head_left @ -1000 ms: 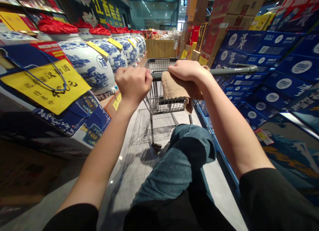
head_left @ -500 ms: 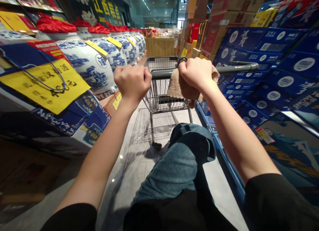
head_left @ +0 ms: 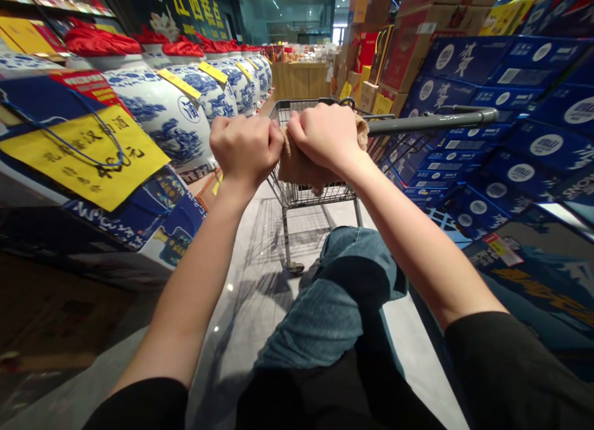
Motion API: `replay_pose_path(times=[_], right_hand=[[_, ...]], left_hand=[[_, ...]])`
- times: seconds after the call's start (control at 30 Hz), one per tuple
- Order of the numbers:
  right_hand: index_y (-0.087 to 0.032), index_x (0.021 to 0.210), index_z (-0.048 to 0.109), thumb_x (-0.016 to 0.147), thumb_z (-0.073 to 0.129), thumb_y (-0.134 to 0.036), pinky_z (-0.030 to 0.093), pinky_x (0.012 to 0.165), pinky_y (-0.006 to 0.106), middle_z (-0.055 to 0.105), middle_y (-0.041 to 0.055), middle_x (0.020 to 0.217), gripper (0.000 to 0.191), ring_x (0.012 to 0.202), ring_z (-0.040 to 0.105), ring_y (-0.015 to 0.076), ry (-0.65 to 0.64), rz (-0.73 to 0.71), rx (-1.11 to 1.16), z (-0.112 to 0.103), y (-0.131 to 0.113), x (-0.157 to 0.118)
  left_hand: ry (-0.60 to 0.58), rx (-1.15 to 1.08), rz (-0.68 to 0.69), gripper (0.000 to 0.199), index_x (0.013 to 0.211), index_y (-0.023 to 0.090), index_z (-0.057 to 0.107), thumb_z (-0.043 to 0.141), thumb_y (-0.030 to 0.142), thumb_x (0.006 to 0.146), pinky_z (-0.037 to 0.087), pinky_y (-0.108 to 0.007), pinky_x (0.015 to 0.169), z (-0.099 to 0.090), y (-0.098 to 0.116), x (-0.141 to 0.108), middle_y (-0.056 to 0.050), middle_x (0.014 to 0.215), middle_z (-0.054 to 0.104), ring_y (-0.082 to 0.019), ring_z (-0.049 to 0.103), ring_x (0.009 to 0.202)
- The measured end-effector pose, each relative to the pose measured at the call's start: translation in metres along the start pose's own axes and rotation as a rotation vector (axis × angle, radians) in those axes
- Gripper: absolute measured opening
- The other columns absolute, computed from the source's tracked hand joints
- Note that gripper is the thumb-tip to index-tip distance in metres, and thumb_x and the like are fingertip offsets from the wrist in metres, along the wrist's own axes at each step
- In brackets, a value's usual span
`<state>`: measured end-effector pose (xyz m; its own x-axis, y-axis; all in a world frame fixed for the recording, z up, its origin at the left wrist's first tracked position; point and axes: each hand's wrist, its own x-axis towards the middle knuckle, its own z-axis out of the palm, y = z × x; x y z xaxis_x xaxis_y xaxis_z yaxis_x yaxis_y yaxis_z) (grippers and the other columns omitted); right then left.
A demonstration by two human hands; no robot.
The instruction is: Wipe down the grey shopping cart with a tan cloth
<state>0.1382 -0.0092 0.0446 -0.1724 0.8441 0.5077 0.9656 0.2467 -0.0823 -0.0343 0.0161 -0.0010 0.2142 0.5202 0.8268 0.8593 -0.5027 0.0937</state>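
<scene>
Both hands are clenched into fists at the push handle of a shopping cart. The right hand (head_left: pixel 325 138) closes over a bunched beige terry towel (head_left: pixel 297 164), and the towel's far end shows past its knuckles. The left hand (head_left: pixel 245 150) presses against the towel's other side; I cannot tell whether it grips the cloth, the bar hidden behind it, or both. The towel sits on the cart's near side, wrapped at the grey handle (head_left: pixel 431 122), above the wire basket (head_left: pixel 310 192).

The step in hand appears to be working the towel with both fists together on the handle. Any shift of the cloth along the bar would call for one fist to loosen first.

To the left stand blue-and-white porcelain jars (head_left: pixel 162 124) with red cloth covers (head_left: pixel 102 41) and a yellow price sign (head_left: pixel 83 154). To the right, blue cartons (head_left: pixel 468 59) are stacked high. A denim-clad knee (head_left: pixel 325 312) shows below the cart.
</scene>
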Motion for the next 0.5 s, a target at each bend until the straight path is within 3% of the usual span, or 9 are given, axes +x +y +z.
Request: replay_pose_path(times=[0.33, 0.5], right_hand=[[-0.009, 0.109, 0.075, 0.105, 0.028, -0.046, 0.047, 0.094, 0.044, 0.074, 0.0212, 0.112, 0.060, 0.116, 0.065, 0.0359, 0.059, 0.261, -0.148, -0.014, 0.086, -0.013], [-0.002, 0.098, 0.074, 0.104, 0.039, -0.038, 0.046, 0.094, 0.043, 0.073, 0.0284, 0.117, 0.051, 0.110, 0.069, 0.0311, -0.153, 0.250, -0.135, -0.034, 0.116, 0.003]], left_hand=[[-0.009, -0.050, -0.013, 0.042, 0.087, 0.025, 0.068, 0.037, 0.047, 0.104, 0.034, -0.056, 0.095, 0.003, 0.002, 0.003, -0.010, 0.081, 0.070, -0.033, 0.058, 0.099], [0.003, -0.041, -0.047, 0.038, 0.084, 0.025, 0.067, 0.040, 0.043, 0.102, 0.035, -0.056, 0.095, 0.006, 0.000, 0.004, -0.011, 0.085, 0.072, -0.035, 0.062, 0.101]])
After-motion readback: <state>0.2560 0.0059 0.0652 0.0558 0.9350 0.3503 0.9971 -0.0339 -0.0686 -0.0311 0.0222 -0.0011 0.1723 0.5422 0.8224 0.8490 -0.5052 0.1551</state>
